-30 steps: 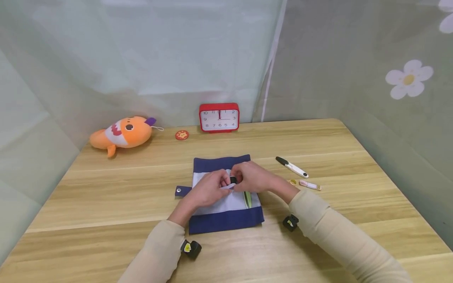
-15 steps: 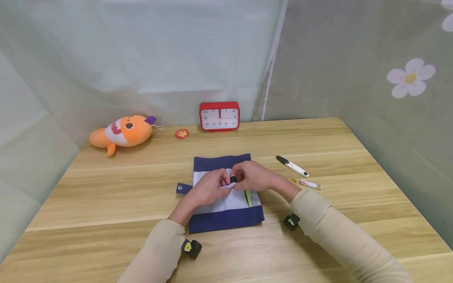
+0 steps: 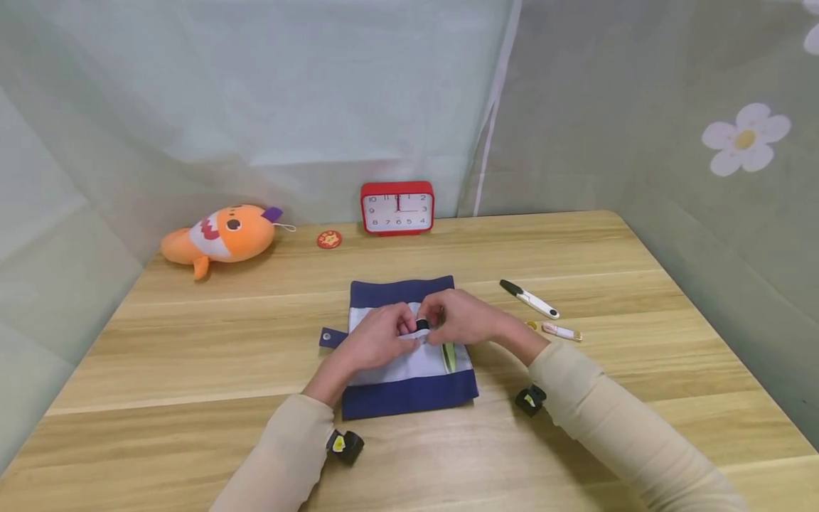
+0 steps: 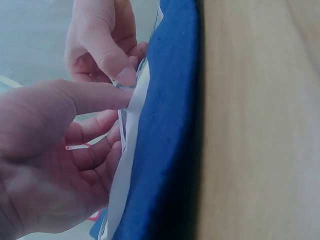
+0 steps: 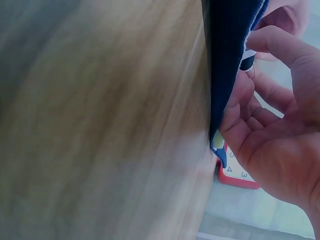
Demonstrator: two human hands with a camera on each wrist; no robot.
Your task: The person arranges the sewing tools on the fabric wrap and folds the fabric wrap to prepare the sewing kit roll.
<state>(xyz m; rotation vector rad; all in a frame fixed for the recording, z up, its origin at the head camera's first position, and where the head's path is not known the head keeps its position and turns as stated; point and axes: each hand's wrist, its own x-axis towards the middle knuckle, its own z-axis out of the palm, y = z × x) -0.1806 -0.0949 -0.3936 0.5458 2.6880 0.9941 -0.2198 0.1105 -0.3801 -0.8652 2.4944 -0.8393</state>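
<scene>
A navy and pale grey cloth sewing roll [image 3: 409, 405] lies spread on the table, its snap strap [image 3: 333, 338] pointing left. Between both hands, a small black thread spool [image 3: 422, 325] shows at the pale pocket's edge; its lower part is hidden. My left hand [image 3: 382, 338] pinches the pocket's pale edge [image 4: 131, 130] with thumb and curled fingers. From the other side, my right hand [image 3: 462, 318] has thumb and fingers curled about the spool, seen also as a black end [image 5: 247, 62] in the right wrist view. A green item [image 3: 449, 358] sits in the roll's right side.
Right of the roll lie a white tool with a black end [image 3: 530, 299], a small yellow ring [image 3: 532, 325] and a pale folded strip [image 3: 562, 331]. Farther back are an orange plush shark [image 3: 220, 235], a red round badge [image 3: 329, 240] and a red clock [image 3: 397, 208].
Both hands stay at the pocket with only slight finger movement. The pocket edge beside the spool looks flatter than before. The head view has tilted a little.
</scene>
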